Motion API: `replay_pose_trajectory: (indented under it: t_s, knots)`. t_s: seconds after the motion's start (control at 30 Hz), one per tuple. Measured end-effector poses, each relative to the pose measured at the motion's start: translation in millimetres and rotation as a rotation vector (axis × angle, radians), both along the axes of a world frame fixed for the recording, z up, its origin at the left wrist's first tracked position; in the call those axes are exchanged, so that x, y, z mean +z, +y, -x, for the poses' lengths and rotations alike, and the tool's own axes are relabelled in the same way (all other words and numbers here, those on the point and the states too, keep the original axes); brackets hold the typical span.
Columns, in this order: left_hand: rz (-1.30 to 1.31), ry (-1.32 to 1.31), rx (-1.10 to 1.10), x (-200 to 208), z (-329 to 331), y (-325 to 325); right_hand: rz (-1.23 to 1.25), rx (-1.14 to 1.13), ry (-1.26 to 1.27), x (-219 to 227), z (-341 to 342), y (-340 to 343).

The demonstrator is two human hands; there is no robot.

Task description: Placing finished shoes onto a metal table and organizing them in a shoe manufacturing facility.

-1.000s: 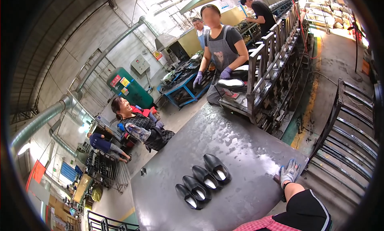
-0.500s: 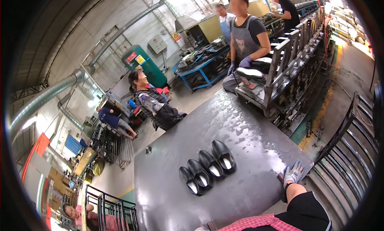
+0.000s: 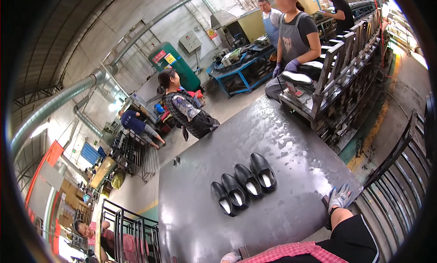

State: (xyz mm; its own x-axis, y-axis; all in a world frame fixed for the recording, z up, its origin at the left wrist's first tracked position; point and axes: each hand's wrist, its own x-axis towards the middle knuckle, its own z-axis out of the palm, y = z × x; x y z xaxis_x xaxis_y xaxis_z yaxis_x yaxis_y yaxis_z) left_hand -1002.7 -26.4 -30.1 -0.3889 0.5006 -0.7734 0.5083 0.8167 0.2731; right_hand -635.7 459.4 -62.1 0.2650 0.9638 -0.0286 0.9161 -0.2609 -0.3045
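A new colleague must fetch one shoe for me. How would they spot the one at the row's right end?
Find the big grey table before the wearer. Near its middle, four black shoes form a slanting row. The right-end shoe has a neighbour only on its left and lies nearest the gloved right hand.

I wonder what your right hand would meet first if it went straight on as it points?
The right hand would leave the table and seems to meet nothing; the metal rack looks farther right, though depth is unclear.
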Motion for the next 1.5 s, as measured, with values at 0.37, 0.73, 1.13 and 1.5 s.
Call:
replay_pose_trajectory:
  t_s: [0.37, 0.73, 1.13, 1.5]
  knots:
    - [0.081, 0.225, -0.005, 0, 12, 5, 0.022, 0.006, -0.030, 29, 36, 6]
    - [0.143, 0.154, 0.038, -23, -9, -8, 0.007, -0.005, -0.041, 11, 2, -6]
    - [0.059, 0.148, 0.045, 8, 7, 12, 0.291, -0.060, 0.079, 73, 26, 1]
    - [0.311, 0.067, 0.061, 62, 25, 66, -0.013, -0.041, -0.082, 18, 17, -1]
